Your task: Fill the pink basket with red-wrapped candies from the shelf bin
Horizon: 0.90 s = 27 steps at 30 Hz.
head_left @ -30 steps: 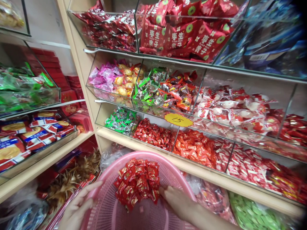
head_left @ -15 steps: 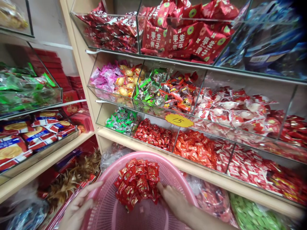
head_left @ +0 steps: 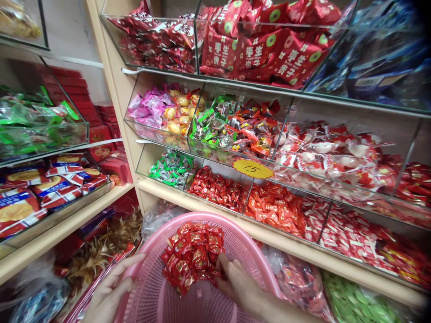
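A pink plastic basket [head_left: 249, 244] sits low in the middle of the head view, tilted toward me. A heap of small red wrapped candies [head_left: 193, 255] lies inside it. My left hand [head_left: 109, 289] grips the basket's left rim. Inside the basket, my right hand [head_left: 235, 282] has its fingers curled into the right side of the candy heap. Behind the basket, a clear bin on the lowest shelf row holds the same kind of red candies [head_left: 217, 190].
Wooden shelves carry clear bins: green-wrapped sweets [head_left: 170, 168], orange-red sweets [head_left: 276, 208], pink and yellow sweets [head_left: 161, 110], large red packets [head_left: 266, 49]. A yellow price tag marked 15 [head_left: 252, 169] hangs on a bin front. A second shelf with biscuit packs [head_left: 40, 188] stands left.
My right hand has slid left, deeper into the candy heap, its fingers closing on the sweets. My left hand and the basket have stayed nearly still.
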Motion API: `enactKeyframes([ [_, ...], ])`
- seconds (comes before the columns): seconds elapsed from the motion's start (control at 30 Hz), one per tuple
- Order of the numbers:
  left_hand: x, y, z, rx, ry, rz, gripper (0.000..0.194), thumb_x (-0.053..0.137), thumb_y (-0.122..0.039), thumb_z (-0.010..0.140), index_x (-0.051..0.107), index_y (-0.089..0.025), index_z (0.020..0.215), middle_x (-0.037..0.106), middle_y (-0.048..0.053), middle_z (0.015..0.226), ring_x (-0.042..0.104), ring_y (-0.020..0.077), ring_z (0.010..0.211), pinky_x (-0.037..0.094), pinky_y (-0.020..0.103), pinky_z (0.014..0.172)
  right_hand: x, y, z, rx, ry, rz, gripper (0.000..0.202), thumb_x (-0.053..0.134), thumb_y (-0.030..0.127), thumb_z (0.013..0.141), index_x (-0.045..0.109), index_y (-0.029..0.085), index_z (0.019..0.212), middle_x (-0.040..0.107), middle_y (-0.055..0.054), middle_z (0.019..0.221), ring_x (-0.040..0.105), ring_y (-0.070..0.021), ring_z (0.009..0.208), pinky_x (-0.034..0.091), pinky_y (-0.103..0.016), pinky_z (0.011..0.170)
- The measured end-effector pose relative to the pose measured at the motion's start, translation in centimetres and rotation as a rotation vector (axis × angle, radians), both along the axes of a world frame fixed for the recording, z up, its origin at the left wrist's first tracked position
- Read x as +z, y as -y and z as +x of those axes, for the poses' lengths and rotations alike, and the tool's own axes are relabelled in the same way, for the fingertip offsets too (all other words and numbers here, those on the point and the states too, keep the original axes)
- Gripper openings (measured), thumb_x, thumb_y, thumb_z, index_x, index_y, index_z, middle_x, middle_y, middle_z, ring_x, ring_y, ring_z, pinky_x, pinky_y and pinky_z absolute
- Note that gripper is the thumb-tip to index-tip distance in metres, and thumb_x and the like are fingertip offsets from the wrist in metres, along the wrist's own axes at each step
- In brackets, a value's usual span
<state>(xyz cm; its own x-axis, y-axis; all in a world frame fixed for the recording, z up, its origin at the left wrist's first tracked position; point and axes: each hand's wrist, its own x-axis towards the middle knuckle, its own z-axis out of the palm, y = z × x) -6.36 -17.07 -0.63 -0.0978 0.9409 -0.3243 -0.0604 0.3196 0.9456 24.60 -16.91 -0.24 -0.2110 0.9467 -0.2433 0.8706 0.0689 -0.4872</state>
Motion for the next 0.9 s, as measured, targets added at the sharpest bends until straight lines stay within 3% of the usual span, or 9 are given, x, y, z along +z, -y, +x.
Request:
enactKeyframes([
  [0.13, 0.0, -0.1, 0.1, -0.006, 0.007, -0.013, 0.049, 0.067, -0.040, 0.067, 0.060, -0.025, 0.113, 0.056, 0.004, 0.129, 0.055, 0.0314, 0.109, 0.044, 0.039, 0.090, 0.1, -0.3, -0.2, 0.031, 0.088, -0.004, 0.024, 0.054, 0.016, 0.078, 0.052, 0.017, 0.102, 0.061, -0.008, 0.090, 0.057, -0.0188, 0.080, 0.039, -0.025, 0.064],
  [0.3, 0.2, 0.0, 0.3, 0.006, 0.006, 0.003, 0.046, 0.066, -0.040, 0.067, 0.061, -0.025, 0.110, 0.056, 0.004, 0.128, 0.051, 0.0329, 0.114, 0.044, 0.040, 0.090, 0.4, -0.5, -0.7, 0.128, 0.276, 0.029, 0.042, 0.051, 0.014, 0.082, 0.046, 0.012, 0.123, 0.064, -0.015, 0.097, 0.061, -0.0248, 0.089, 0.044, -0.030, 0.074],
  [0.47, 0.7, 0.1, 0.5, 0.021, 0.021, -0.016, 0.049, 0.066, -0.039, 0.066, 0.060, -0.024, 0.113, 0.060, 0.004, 0.124, 0.053, 0.0317, 0.113, 0.049, 0.037, 0.084, 0.1, -0.4, -0.9, 0.146, 0.323, 0.045, 0.044, 0.053, 0.014, 0.081, 0.046, 0.012, 0.124, 0.064, -0.016, 0.096, 0.062, -0.0275, 0.089, 0.045, -0.033, 0.075],
  [0.63, 1.3, 0.0, 0.7, 0.051, 0.009, -0.037, 0.052, 0.070, -0.039, 0.058, 0.064, -0.023, 0.107, 0.061, 0.005, 0.122, 0.055, 0.0340, 0.111, 0.050, 0.037, 0.082, -0.8, -0.5, 0.1, 0.150, 0.233, 0.028, 0.042, 0.055, 0.018, 0.078, 0.048, 0.012, 0.119, 0.064, -0.012, 0.095, 0.060, -0.0236, 0.087, 0.044, -0.028, 0.071],
  [0.73, 1.4, -0.1, 0.8, 0.056, 0.024, -0.049, 0.049, 0.070, -0.038, 0.056, 0.066, -0.024, 0.103, 0.058, 0.004, 0.126, 0.052, 0.0358, 0.114, 0.046, 0.043, 0.090, -0.7, -0.5, 0.5, 0.143, 0.231, 0.028, 0.042, 0.052, 0.014, 0.078, 0.049, 0.012, 0.120, 0.064, -0.011, 0.094, 0.059, -0.0221, 0.086, 0.044, -0.028, 0.073],
  [0.9, 1.0, -0.1, 0.7, 0.059, 0.049, -0.028, 0.046, 0.070, -0.037, 0.057, 0.066, -0.024, 0.102, 0.054, 0.003, 0.131, 0.041, 0.0349, 0.125, 0.027, 0.047, 0.106, -0.4, -0.6, 0.6, 0.122, 0.287, 0.035, 0.044, 0.051, 0.013, 0.080, 0.046, 0.012, 0.124, 0.065, -0.013, 0.093, 0.061, -0.0237, 0.084, 0.044, -0.031, 0.074],
])
